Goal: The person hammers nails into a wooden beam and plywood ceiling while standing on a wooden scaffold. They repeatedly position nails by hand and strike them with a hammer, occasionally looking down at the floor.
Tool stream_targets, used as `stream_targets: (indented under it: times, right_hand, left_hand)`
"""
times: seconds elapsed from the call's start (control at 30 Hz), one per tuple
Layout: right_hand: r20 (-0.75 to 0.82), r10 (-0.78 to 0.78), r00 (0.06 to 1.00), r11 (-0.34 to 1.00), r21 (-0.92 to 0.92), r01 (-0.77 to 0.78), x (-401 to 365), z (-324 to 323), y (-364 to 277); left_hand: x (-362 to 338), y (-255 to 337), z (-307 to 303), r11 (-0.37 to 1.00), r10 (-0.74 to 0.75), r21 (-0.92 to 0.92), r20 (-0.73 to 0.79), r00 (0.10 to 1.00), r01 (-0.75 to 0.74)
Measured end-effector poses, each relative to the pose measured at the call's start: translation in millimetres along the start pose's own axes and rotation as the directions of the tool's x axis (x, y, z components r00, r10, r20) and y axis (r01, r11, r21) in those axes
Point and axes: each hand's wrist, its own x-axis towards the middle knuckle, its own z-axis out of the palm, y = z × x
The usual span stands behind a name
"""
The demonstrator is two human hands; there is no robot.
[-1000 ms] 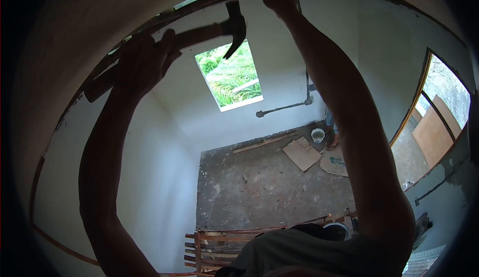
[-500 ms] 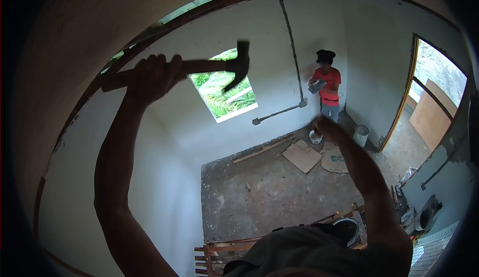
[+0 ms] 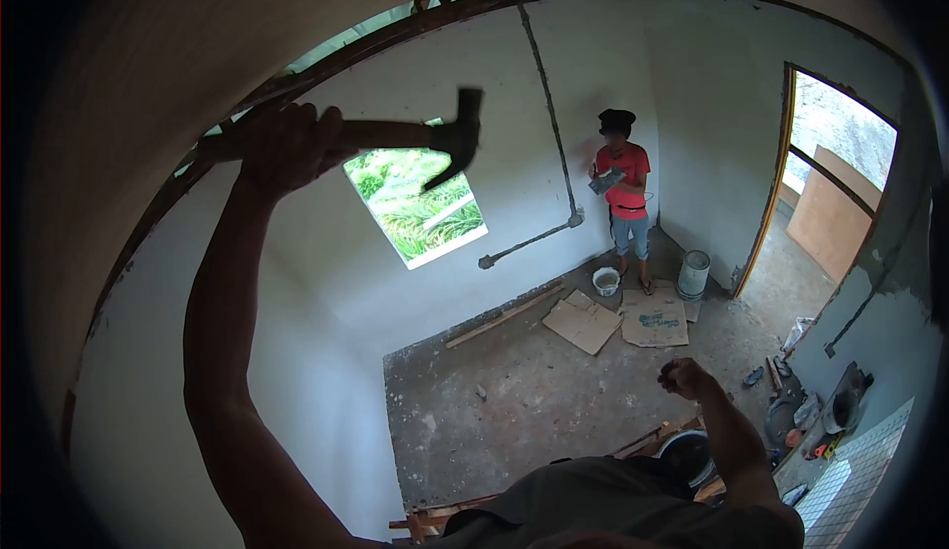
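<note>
My left hand [image 3: 289,151] is raised at upper left, its fingers wrapped round the handle of a claw hammer [image 3: 459,140]. The dark hammer head is to the right of the hand, in front of the bright window, with the claw curving down. Lower on the right, my right hand [image 3: 684,379] hangs over the floor with its fingers curled closed. Whatever it holds, if anything, is hidden or too small to make out.
By the far wall stands a person in a red shirt [image 3: 624,178], holding a grey flat tool [image 3: 607,180]. Cardboard sheets [image 3: 654,318], a small pail [image 3: 606,281] and a larger bucket [image 3: 694,274] are on the floor. Wooden slats [image 3: 425,523] lie below me; a doorway [image 3: 816,188] is at right.
My right hand has dropped from in front of the person's legs to lower over the floor. The hammer has shifted slightly left, still in my left hand. The view has turned a little.
</note>
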Motion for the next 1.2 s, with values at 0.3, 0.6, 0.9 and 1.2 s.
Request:
stream_targets:
  times: [0.3, 0.6, 0.9, 1.2]
  right_hand:
    - [-0.025, 0.014, 1.0, 0.994, 0.111, -0.011, -9, 12, 33]
    - [0.08, 0.015, 0.997, 0.988, 0.153, -0.027, -19, 20, 64]
    - [0.148, -0.027, 0.989, 0.998, 0.062, 0.018, -34, 21, 78]
    - [0.183, 0.092, 0.979, 0.99, -0.12, -0.07, -33, 29, 68]
  left_hand:
    - [15, 12, 10, 0.992, -0.129, -0.004, 0.029, 0.991, 0.129]
    - [12, 1, 31, 0.951, -0.309, -0.003, 0.043, 0.95, 0.309]
    - [11, 0, 31, 0.936, -0.353, 0.031, 0.029, 0.935, 0.352]
    - [21, 10, 29, 0.92, -0.393, 0.03, 0.049, 0.918, 0.392]
